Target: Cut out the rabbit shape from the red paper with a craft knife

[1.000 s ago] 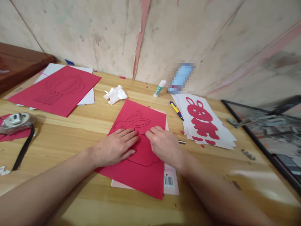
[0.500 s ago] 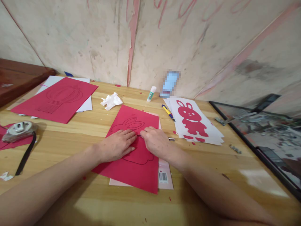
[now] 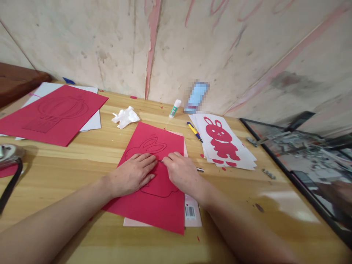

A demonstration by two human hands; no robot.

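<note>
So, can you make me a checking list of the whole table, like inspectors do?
Surface: wooden table, red scraps scattered about.
Job's things: red paper with a rabbit outline, under both hands.
Clutter: crumpled tissue, glue stick, red rabbit cutout on white sheets.
Fingers: left hand flat on the paper; right hand pinches a thin tool, mostly hidden.
Cables: black band at left; can't tell if it's a cable.
Surroundings: stained wall behind.

Left hand (image 3: pixel 133 174) flat, palm down; right hand (image 3: pixel 180 170) curled, fingers pinched.
</note>
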